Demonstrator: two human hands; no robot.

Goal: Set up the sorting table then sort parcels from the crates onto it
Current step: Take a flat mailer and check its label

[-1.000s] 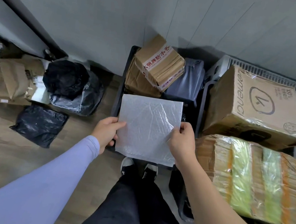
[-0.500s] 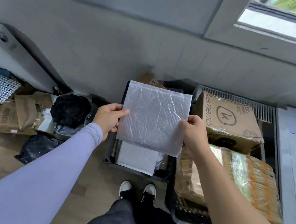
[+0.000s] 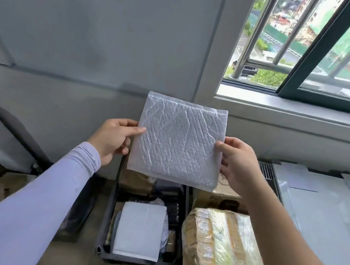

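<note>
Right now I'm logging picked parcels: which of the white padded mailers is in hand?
The bubble-textured mailer, held up by both hands: left hand, right hand. The smoother white mailer lies flat in the dark crate below.

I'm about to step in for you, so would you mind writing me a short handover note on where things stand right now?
Left hand and right hand: each pinches a side edge of the white bubble mailer, held upright in the air above the dark crate.
Crate contents: another white mailer and brown parcels.
Beside it, on the right: a taped cardboard bundle.
The sorting table is further right.
Done: one mailer lifted out.
Left: place it on the table, then sort the rest.
</note>
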